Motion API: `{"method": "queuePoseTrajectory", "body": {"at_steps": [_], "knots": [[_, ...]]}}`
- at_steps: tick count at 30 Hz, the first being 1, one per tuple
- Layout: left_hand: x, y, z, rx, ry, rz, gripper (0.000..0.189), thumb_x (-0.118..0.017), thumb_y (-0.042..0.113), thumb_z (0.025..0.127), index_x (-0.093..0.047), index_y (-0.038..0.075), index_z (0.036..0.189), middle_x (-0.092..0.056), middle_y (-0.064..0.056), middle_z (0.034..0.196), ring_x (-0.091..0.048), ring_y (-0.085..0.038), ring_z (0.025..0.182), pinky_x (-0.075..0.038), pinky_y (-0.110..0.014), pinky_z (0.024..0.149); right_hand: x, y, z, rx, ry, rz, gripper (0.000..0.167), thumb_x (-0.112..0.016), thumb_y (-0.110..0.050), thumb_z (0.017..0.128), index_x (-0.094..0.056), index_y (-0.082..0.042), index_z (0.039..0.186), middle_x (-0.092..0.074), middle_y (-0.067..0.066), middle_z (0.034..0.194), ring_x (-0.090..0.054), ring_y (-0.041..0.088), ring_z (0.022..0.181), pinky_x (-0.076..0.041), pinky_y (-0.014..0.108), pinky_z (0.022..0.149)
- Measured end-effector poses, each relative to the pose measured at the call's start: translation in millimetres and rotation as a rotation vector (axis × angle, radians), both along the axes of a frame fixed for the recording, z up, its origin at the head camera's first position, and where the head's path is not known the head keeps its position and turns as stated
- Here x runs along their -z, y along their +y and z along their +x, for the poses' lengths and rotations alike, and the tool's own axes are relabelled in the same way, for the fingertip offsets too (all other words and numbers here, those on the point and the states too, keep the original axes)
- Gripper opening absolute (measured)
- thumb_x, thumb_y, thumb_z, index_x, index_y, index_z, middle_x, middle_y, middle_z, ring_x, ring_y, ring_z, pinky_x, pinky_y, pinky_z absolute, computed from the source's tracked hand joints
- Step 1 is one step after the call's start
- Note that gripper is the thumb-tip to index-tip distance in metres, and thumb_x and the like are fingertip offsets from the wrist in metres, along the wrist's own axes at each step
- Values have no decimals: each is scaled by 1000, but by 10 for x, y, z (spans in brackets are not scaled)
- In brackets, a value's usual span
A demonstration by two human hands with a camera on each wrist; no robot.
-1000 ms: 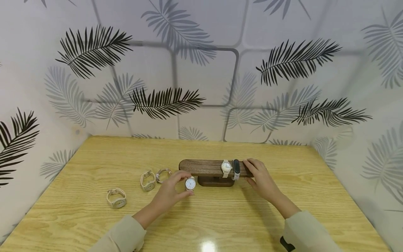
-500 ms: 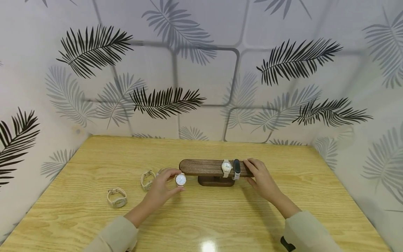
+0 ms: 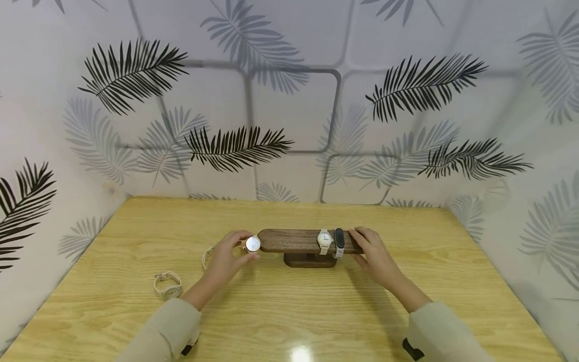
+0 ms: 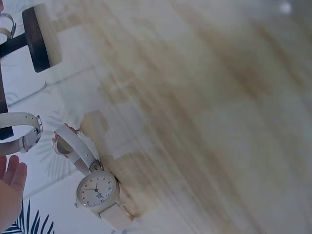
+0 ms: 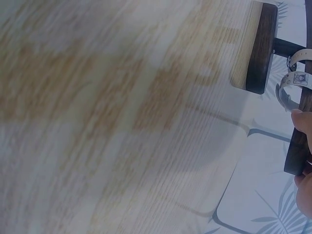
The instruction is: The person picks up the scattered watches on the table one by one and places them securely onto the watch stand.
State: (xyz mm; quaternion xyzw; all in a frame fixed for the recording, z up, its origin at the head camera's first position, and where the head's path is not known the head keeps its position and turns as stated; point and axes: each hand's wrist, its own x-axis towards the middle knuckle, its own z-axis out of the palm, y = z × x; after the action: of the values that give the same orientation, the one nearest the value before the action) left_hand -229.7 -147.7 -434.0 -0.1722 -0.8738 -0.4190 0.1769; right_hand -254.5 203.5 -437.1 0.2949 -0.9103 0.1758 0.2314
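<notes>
My left hand (image 3: 226, 255) pinches a white-strapped watch (image 3: 253, 244) between thumb and fingers, at the left end of a dark wooden watch stand (image 3: 288, 241). In the left wrist view its buckled strap (image 4: 29, 142) forms a loop at the bar's tip; how far the tip reaches into it I cannot tell. My right hand (image 3: 374, 255) grips the bar's right end, thumb below and fingers above. Beside that hand, a fitness band (image 3: 340, 239) with a dark face and a cream-strapped watch (image 3: 324, 240) sit around the bar.
One loose watch (image 3: 169, 286) lies on the wooden table (image 3: 280, 306) at the left. Another watch (image 3: 205, 259) is mostly behind my left hand. The left wrist view shows a round-dialled watch (image 4: 97, 189) next to a second watch (image 4: 73, 146). A patterned wall (image 3: 289, 176) stands behind.
My left hand has carried the watch left, then up level with the bar's left end, and now covers more of the loose watches. My right hand has kept its grip on the bar.
</notes>
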Motion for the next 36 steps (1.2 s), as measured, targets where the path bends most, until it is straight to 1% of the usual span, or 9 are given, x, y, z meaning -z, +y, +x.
{"method": "queuePoseTrajectory", "body": {"at_steps": [4, 10, 18, 22, 24, 28, 30, 33, 36], "knots": [[-14, 15, -63, -3, -54, 7, 49, -77, 12, 72, -59, 2, 117, -62, -15, 115, -59, -30, 107, -51, -43, 90, -1, -12, -6, 0, -1, -7, 59, -76, 4, 71, -52, 7, 124, -52, 25, 120, -49, 42, 112, -45, 53, 92], [6, 25, -153, 18, -125, 81, 49, -75, 12, 73, -58, 2, 118, -64, -16, 114, -61, -31, 107, -51, -42, 91, 2, -20, -5, 9, -27, 1, 57, -75, 2, 73, -52, 6, 125, -51, 25, 122, -47, 42, 114, -45, 52, 93], [35, 48, -195, 46, -176, 147, 50, -74, 12, 73, -57, -1, 119, -63, -19, 114, -61, -33, 107, -50, -41, 92, -2, -29, 6, 25, -53, -3, 58, -75, 2, 73, -51, 6, 126, -50, 24, 123, -47, 42, 115, -45, 52, 94], [31, 69, -203, 43, -200, 156, 51, -74, 11, 73, -57, -1, 119, -63, -19, 115, -61, -31, 108, -50, -38, 92, -6, -28, 8, 32, -62, -10, 58, -74, 3, 73, -51, 5, 127, -50, 25, 124, -46, 42, 116, -44, 52, 95], [26, 77, -208, 43, -220, 161, 53, -74, 10, 74, -55, -1, 122, -61, -19, 117, -60, -31, 110, -50, -36, 94, -8, -28, 9, 34, -63, -11, 58, -74, 2, 73, -51, 5, 126, -50, 24, 124, -46, 42, 116, -44, 52, 95], [18, 91, -217, 44, -248, 133, 61, -73, 12, 75, -50, -2, 130, -59, -21, 122, -58, -32, 113, -50, -36, 94, -10, -30, 11, 35, -62, -14, 57, -74, 2, 73, -51, 6, 126, -51, 24, 123, -47, 42, 115, -45, 52, 95], [15, 91, -218, 43, -249, 112, 62, -72, 14, 76, -49, -2, 131, -58, -22, 123, -58, -33, 114, -50, -37, 93, -11, -31, 11, 35, -63, -14, 57, -74, 2, 73, -52, 6, 126, -51, 24, 122, -47, 42, 115, -45, 51, 95], [6, 91, -219, 41, -224, 69, 60, -72, 17, 76, -52, -2, 129, -59, -22, 122, -58, -32, 113, -50, -39, 92, -15, -34, 9, 35, -64, -13, 57, -74, 2, 74, -52, 6, 126, -51, 24, 122, -47, 42, 115, -45, 51, 95], [-19, 99, -217, 60, -196, 43, 60, -73, 17, 74, -54, -3, 127, -58, -21, 124, -57, -32, 114, -50, -39, 93, -20, -36, 4, 33, -61, -11, 57, -74, 2, 73, -52, 6, 125, -52, 24, 122, -47, 41, 115, -45, 51, 96]]}}
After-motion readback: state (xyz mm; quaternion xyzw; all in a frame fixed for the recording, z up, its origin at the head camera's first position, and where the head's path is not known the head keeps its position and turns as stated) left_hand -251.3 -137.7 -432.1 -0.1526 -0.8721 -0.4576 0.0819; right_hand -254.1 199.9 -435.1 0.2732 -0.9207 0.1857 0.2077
